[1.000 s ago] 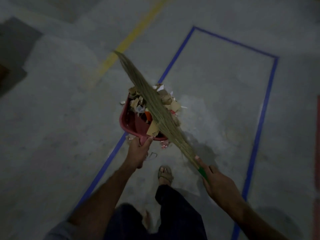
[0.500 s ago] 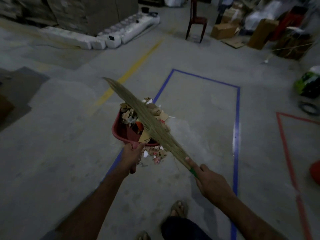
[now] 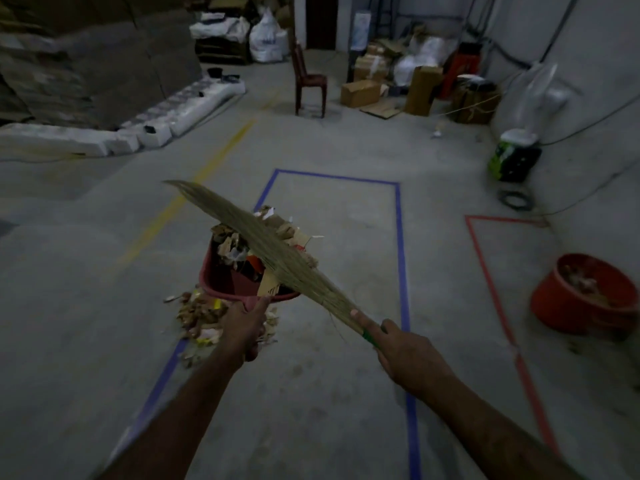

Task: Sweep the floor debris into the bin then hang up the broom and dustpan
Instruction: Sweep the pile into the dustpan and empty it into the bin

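Head view: right hand (image 3: 403,344) round broom (image 3: 263,244).

A single wide-angle camera worn on the person's head looked forward and down across a dim warehouse floor (image 3: 311,393). Both forearms reached up from the bottom edge, so the left hand (image 3: 242,327) and right hand (image 3: 405,351) sat close to the lens in the lower centre. The view faced a far wall where a chair (image 3: 308,81) and stacked boxes (image 3: 360,93) stood well away, straight lines bowing toward the edges. No second view was provided.
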